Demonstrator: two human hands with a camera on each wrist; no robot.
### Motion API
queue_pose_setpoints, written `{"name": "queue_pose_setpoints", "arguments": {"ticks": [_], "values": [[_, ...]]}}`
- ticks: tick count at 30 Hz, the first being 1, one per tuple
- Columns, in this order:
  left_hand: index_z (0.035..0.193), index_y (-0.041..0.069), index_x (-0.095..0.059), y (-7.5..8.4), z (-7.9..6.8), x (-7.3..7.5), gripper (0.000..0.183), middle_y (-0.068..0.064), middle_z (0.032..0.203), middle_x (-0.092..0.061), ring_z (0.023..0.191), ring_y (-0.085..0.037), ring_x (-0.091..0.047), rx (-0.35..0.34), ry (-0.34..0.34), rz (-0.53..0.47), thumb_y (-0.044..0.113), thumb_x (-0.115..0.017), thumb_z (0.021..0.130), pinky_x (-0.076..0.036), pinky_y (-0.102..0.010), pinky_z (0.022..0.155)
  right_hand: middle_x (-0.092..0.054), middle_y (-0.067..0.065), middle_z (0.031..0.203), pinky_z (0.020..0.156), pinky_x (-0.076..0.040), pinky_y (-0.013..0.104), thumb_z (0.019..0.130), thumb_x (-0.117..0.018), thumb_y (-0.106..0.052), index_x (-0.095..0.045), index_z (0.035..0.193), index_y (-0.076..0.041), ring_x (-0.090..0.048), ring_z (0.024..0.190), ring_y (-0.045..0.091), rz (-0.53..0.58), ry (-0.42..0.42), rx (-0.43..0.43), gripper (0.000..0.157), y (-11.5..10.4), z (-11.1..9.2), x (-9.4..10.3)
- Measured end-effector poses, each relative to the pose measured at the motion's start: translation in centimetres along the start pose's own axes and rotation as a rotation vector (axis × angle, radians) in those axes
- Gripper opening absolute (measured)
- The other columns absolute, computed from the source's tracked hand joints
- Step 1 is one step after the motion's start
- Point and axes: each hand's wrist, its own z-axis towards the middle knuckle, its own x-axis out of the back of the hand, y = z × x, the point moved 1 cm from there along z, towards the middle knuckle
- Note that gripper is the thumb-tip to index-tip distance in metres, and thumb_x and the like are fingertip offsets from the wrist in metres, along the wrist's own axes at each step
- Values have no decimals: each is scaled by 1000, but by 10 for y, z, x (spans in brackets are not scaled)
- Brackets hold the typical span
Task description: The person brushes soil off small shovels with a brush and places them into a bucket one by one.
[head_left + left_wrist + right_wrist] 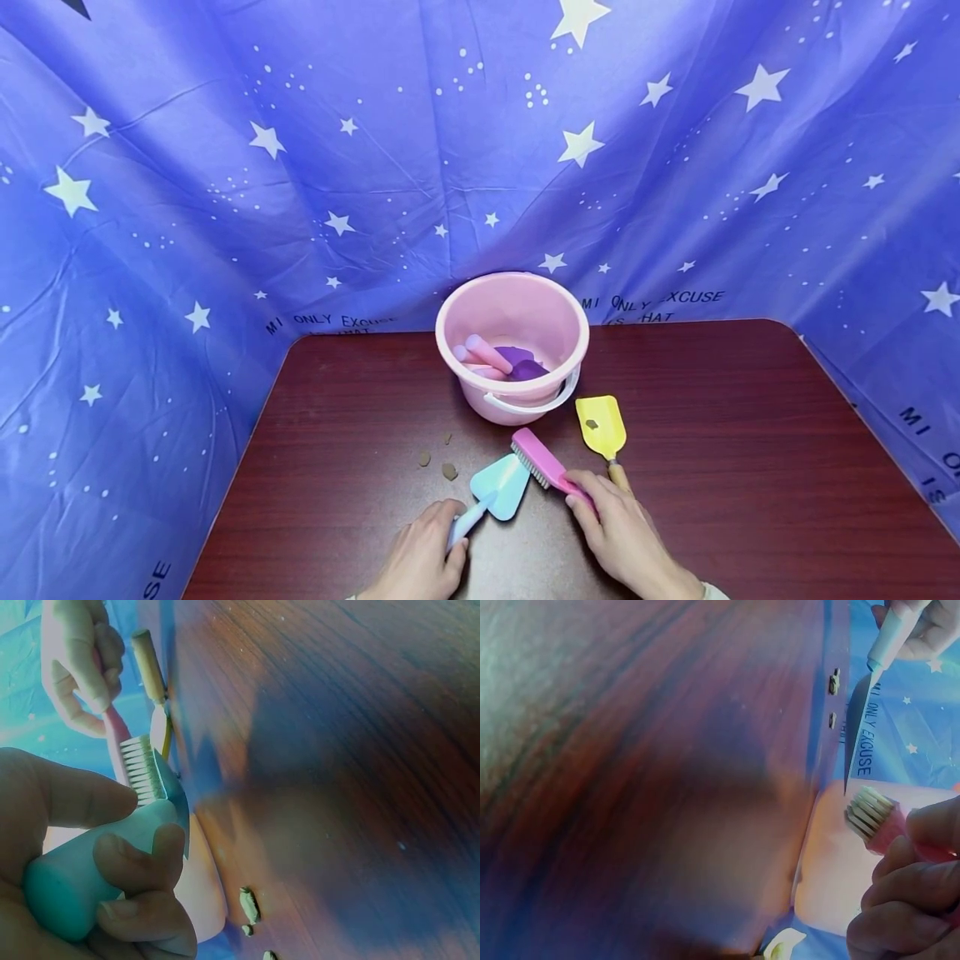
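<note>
My left hand (426, 546) grips the handle of a light blue toy trowel (501, 485), its blade pointing away and to the right. In the left wrist view the fingers and thumb wrap round the trowel's thick handle (67, 877). My right hand (626, 533) holds a pink brush (546, 462) by its handle, with pale bristles (142, 769) facing the trowel. The brush head overlaps the right edge of the blade in the head view. Several small brown lumps (449, 472) lie on the table left of the trowel.
A pink bucket (465, 392) with a white handle stands at the back middle, holding pink-handled purple tools (517, 363). Right of the brush lies a yellow shovel (611, 435) with a brown lump on its blade. Blue star-printed cloth (360, 167) surrounds the dark red table (750, 467).
</note>
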Motion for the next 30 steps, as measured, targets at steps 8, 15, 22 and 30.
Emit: {"name": "queue_pose_setpoints", "arguments": {"ticks": [8,15,22,30], "values": [[99,15,-59,-1,0,-2,27,10,82,-54,65,-4,-48,0,4,-6,12,-71,75,-39,-27,52,-63,-16,99,88,-40,21,80,-74,-7,-66,107,-20,-60,90,0,85,-45,74,31,-13,-4,0],[99,15,-59,1,1,-3,27,11,81,-52,64,-3,-46,5,13,-2,11,-71,75,-37,-25,52,-63,-16,104,76,-45,19,82,-73,-11,-65,112,-20,-61,90,0,123,-93,143,32,-26,-9,-2],[100,13,-59,2,1,-3,27,10,83,-53,66,-2,-46,15,-1,-6,11,-70,76,-38,-24,54,-64,-16,102,71,-47,22,81,-74,-12,-65,112,-21,-62,87,0,91,-110,147,33,-26,-12,-7],[103,12,-60,3,0,0,28,7,88,-58,69,-5,-51,20,-22,-7,13,-70,77,-41,-27,55,-65,-13,99,71,-48,23,79,-75,-10,-66,109,-17,-62,87,0,40,-77,140,31,-21,-11,-7]]}}
